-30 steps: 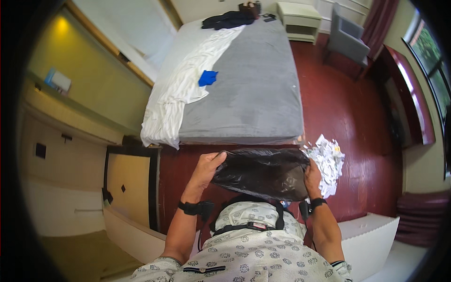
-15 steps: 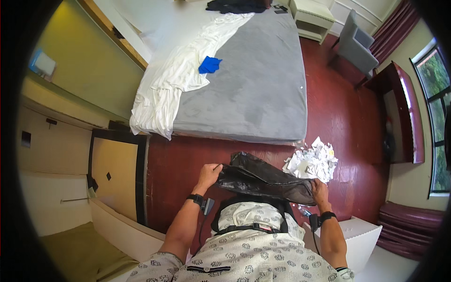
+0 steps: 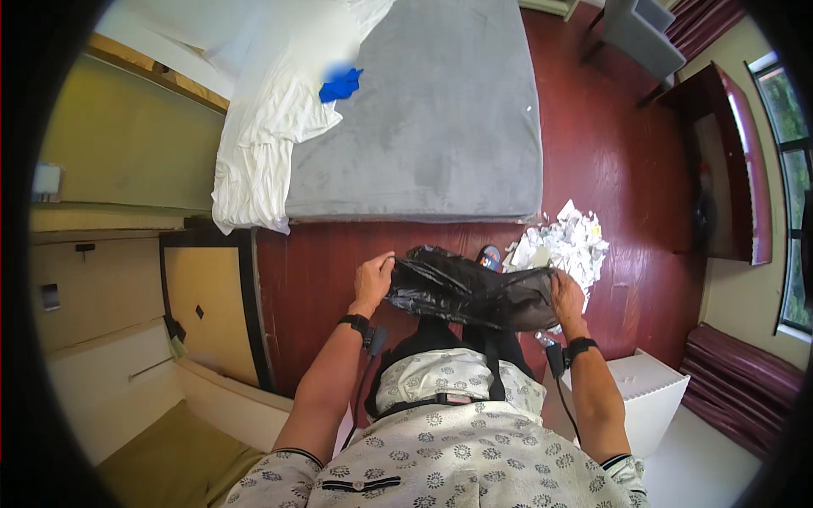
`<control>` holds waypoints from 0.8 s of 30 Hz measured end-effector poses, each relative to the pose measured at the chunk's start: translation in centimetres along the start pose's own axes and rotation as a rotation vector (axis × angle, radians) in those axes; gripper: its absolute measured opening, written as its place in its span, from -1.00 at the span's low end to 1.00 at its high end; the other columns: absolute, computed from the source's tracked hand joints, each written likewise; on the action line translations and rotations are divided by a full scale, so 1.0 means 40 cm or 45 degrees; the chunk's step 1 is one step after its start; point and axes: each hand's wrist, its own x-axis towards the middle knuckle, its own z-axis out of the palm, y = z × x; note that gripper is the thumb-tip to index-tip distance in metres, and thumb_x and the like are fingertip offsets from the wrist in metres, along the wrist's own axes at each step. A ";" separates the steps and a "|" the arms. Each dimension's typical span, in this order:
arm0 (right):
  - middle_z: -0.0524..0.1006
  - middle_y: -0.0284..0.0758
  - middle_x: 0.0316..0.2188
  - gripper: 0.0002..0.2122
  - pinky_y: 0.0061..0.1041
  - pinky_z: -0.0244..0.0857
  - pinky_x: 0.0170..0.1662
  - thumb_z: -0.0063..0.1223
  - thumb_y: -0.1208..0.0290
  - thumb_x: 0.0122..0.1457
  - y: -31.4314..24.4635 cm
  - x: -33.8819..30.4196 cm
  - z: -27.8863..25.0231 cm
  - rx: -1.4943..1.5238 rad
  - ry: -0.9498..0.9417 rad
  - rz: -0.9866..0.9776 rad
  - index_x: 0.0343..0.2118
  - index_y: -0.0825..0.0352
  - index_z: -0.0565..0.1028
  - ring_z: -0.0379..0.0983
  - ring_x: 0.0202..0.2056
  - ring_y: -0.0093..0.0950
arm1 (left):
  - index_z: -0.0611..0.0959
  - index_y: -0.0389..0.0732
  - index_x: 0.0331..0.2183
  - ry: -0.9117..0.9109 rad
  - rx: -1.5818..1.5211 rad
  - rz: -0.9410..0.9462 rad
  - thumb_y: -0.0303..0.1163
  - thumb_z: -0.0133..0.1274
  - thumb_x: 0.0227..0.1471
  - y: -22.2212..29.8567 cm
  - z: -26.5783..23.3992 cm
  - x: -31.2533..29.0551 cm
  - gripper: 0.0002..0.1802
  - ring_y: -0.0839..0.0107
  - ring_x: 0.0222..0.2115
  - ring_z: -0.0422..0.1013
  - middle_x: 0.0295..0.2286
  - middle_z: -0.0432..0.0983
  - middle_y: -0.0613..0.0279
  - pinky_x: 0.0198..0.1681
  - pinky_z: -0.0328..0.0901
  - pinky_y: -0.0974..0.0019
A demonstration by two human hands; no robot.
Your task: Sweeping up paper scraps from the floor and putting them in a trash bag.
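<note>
A black plastic bag [image 3: 470, 292] is stretched between both my hands in front of my waist. My left hand [image 3: 373, 279] pinches its left edge and my right hand [image 3: 567, 296] grips its right edge. The bag hangs crumpled, its mouth partly pulled apart, above the dark red wooden floor [image 3: 322, 288]. A heap of crumpled white paper scraps [image 3: 563, 245] lies on the floor just beyond my right hand. A small dark object [image 3: 489, 256] peeks out behind the bag's top edge.
A bed with a grey cover [image 3: 423, 118] fills the space ahead, white sheets [image 3: 271, 144] bunched on its left side with a blue cloth [image 3: 341, 85] on them. A white box [image 3: 648, 398] stands at my right. A grey chair [image 3: 639, 34] and dark cabinet [image 3: 720, 161] are far right.
My view has tipped downward, so the bed and paper heap sit higher and nearer. The bag has dropped lower and tilted, with my right hand now lower than before.
</note>
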 end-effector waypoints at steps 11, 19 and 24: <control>0.53 0.09 -0.41 -0.70 -0.05 0.36 -0.26 -0.10 0.17 0.32 0.159 0.324 0.139 -0.014 -0.148 0.056 -0.20 0.29 0.58 0.50 -0.32 0.07 | 0.69 -0.20 -0.09 -0.001 0.285 -0.090 -0.14 -0.05 0.22 -0.001 0.170 0.143 -0.58 0.00 -0.14 0.55 -0.21 0.62 -0.11 -0.06 0.38 0.14; 0.56 0.09 -0.34 -0.60 -0.04 0.38 -0.18 -0.18 0.04 0.34 0.188 0.539 0.218 -0.113 -0.255 0.189 -0.15 0.26 0.58 0.51 -0.24 0.09 | 0.71 -0.07 -0.11 0.105 0.468 -0.100 -0.04 -0.07 0.22 -0.049 0.238 0.393 -0.58 -0.14 -0.21 0.46 -0.28 0.55 -0.14 -0.11 0.34 -0.05; 0.56 0.11 -0.29 -0.57 0.00 0.35 -0.13 -0.18 0.01 0.34 0.172 0.693 0.315 -0.082 -0.231 0.153 -0.15 0.29 0.58 0.48 -0.19 0.14 | 0.62 -0.31 -0.42 0.095 0.487 0.019 -0.02 -0.08 0.22 -0.127 0.255 0.588 -0.49 -0.28 -0.38 0.40 -0.48 0.48 -0.25 -0.31 0.26 -0.16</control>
